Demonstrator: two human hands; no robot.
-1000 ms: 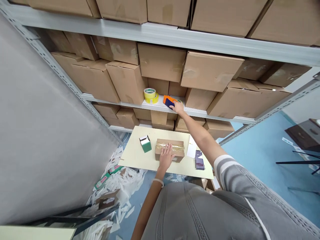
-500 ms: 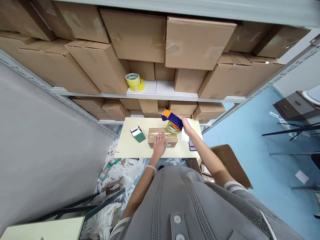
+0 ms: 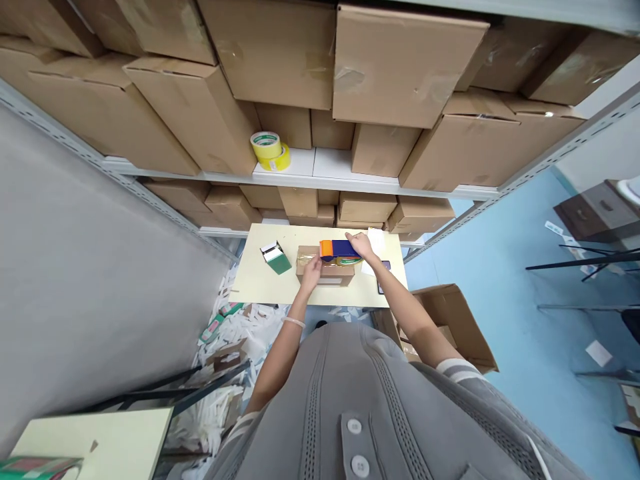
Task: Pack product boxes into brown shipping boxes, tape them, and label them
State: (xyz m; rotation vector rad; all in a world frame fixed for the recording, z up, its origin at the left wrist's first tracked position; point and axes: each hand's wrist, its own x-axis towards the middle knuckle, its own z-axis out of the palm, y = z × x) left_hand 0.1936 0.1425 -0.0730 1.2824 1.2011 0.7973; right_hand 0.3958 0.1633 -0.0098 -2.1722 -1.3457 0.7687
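A small cardboard box (image 3: 336, 281) with glossy tape across its top lies on the cream table. My right hand (image 3: 361, 245) is closed around a blue and orange tape dispenser (image 3: 341, 249), which lies low over the top of the box. Part of a yellow tape roll (image 3: 349, 261) shows beneath the dispenser. At the left part of the box, my left hand (image 3: 312, 272) has its fingers drawn together, close to the dispenser's orange end. What those fingertips pinch, if anything, is too small to make out. A green and white carton (image 3: 276, 259) stands left of the box.
Paper (image 3: 376, 239) and a phone (image 3: 384, 267) lie on the table's right side. Shelves behind hold many cardboard boxes and yellow tape rolls (image 3: 270, 152). An open carton (image 3: 450, 320) stands on the floor at right; paper scraps (image 3: 250, 340) litter the floor at left.
My right hand has lowered the dispenser and levelled it over the box, its orange end now further left. My left hand went from lying flat on the box to fingers drawn together.
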